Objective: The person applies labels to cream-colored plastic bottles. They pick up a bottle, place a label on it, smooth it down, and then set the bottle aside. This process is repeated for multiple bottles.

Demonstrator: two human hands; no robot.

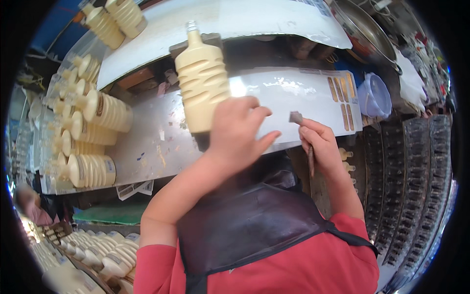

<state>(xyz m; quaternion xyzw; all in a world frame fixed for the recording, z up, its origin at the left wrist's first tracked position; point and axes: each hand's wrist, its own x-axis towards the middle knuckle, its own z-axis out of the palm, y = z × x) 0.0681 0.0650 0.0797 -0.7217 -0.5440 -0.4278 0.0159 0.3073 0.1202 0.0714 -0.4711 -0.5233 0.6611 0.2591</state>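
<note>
While our right grip (320,141) pinches a grey-tipped tool (295,117), our left grip (236,126), fingers spread, is nearer the bottle (200,78), which runs near to far leftward.

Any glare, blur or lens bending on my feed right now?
Head view: bright glare patches on the glossy white flat sheet; left hand looks softly blurred, the ridged cream bottle somewhat crisper; fisheye distortion bows the long dark trays at right; picture corners go black.
</note>
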